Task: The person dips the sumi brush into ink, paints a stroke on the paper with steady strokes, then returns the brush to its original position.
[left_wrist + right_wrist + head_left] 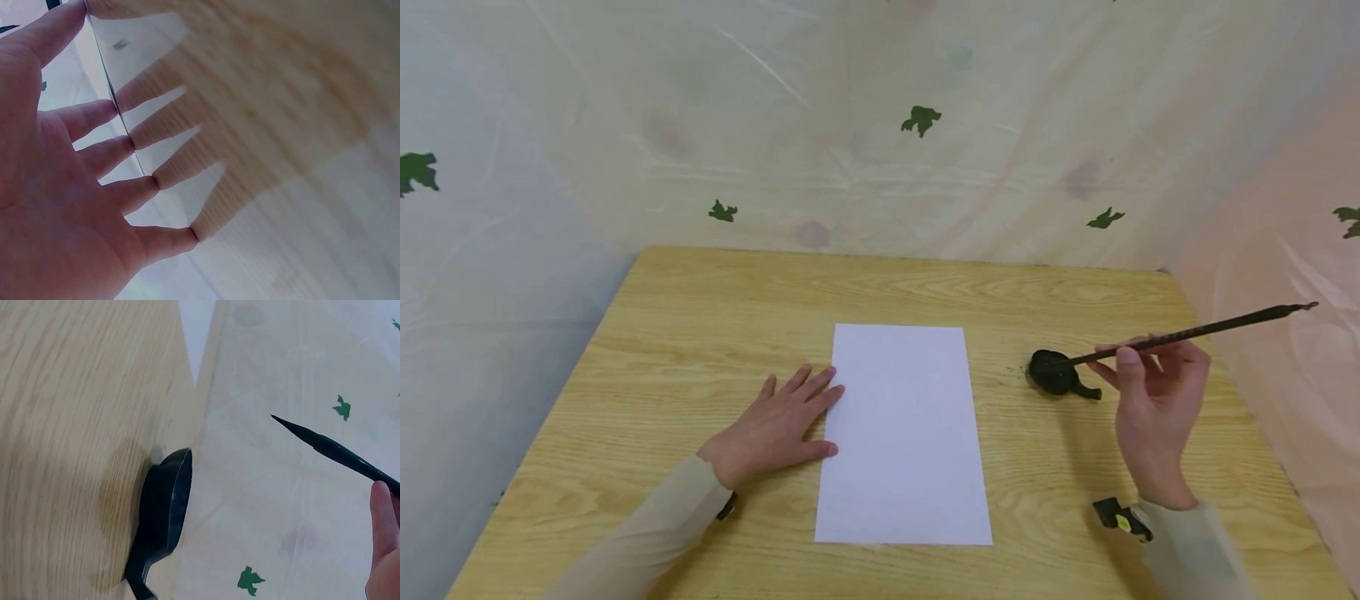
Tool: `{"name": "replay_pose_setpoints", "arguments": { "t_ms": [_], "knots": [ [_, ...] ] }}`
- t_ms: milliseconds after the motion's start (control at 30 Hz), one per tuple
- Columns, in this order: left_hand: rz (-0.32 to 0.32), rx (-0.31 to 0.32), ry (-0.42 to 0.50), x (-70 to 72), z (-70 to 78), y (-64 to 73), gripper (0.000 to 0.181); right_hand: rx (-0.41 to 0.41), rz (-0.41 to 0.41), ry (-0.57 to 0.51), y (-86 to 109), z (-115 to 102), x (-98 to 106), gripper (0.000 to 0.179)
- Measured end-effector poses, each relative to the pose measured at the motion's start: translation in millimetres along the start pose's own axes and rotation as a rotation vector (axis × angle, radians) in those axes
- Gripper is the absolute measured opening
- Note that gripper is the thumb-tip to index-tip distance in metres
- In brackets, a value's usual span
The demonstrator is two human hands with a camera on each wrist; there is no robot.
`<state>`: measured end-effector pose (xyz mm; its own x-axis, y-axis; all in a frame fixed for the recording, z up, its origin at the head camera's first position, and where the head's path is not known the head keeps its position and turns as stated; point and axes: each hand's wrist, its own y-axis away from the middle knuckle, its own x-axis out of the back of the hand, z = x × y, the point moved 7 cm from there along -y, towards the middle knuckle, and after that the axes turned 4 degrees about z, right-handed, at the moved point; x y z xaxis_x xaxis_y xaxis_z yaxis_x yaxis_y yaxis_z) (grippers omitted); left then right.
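A blank white sheet of paper (902,433) lies on the wooden table. Along its left edge my left hand (775,429) rests with spread fingers, the fingertips touching the paper's edge; the left wrist view shows this palm (62,181) from below. My right hand (1161,400) pinches a dark writing brush (1217,325) by its shaft, slanting down to the left. In the right wrist view the pointed black tip of the brush (297,430) hangs in the air, apart from the small black ink dish (164,500). That ink dish (1052,373) has a short handle and stands right of the paper.
Dark specks mark the wooden table (700,308) just left of the ink dish. Pale sheeting (820,125) with green leaf shapes (921,121) hangs behind the table and at both sides. A small dark device (1122,518) sits at my right wrist.
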<state>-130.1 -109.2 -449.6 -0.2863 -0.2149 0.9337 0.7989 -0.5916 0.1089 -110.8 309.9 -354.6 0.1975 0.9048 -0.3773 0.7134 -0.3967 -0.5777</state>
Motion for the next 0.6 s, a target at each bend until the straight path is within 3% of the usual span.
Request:
{"name": "replay_pose_setpoints", "arguments": {
  "t_ms": [600],
  "knots": [
    [-0.006, 0.006, 0.0, 1.6, 0.8, -0.7, 0.08, -0.013, -0.061, -0.089, 10.5, 1, -42, 0.034]
  ]
}}
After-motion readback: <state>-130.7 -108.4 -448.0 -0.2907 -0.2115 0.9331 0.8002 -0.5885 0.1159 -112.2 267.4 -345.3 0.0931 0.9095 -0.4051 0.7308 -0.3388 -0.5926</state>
